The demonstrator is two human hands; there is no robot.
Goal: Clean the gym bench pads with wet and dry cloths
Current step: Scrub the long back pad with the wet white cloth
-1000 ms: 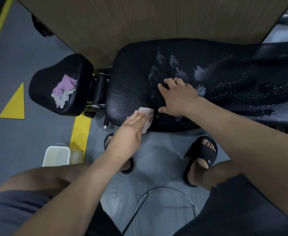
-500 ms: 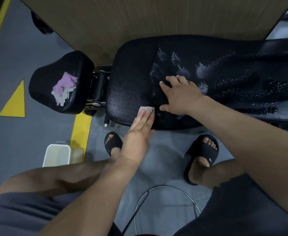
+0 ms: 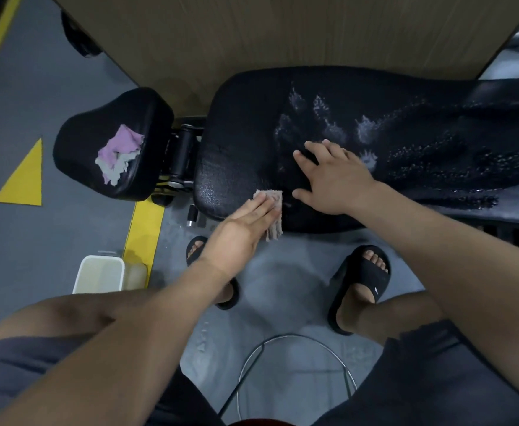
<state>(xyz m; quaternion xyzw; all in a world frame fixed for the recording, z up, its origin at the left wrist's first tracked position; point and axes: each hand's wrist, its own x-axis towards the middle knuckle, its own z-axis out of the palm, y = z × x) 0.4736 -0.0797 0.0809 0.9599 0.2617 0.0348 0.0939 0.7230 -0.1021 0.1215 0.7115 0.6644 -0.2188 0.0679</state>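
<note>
My left hand [image 3: 240,229] lies flat at centre frame, fingers straight and together, pressing a beige cloth [image 3: 274,199] onto the near edge of the long pad [image 3: 246,133]. Its grip is released, with nothing clenched. Part of the cloth hangs over the pad's edge beside the fingers; the rest is hidden under the hand.

My right hand [image 3: 335,179] rests palm down just to the right, fingers spread on the wet surface. Its grip is released too and it holds nothing. Both forearms run in from the bottom corners.

The long pad is cut off at the right edge of the frame, and streaks and droplets cover its right part. I count two pads: the long one and a small pad [image 3: 83,139] at the left, apart from it across a hinge. On the small pad sits a crumpled pink and white heap [image 3: 118,152]; I cannot tell whether it is one cloth or two. One white bin [image 3: 98,275] stands on the floor at lower left. Two black sandals [image 3: 359,284] show below the long pad.
</note>
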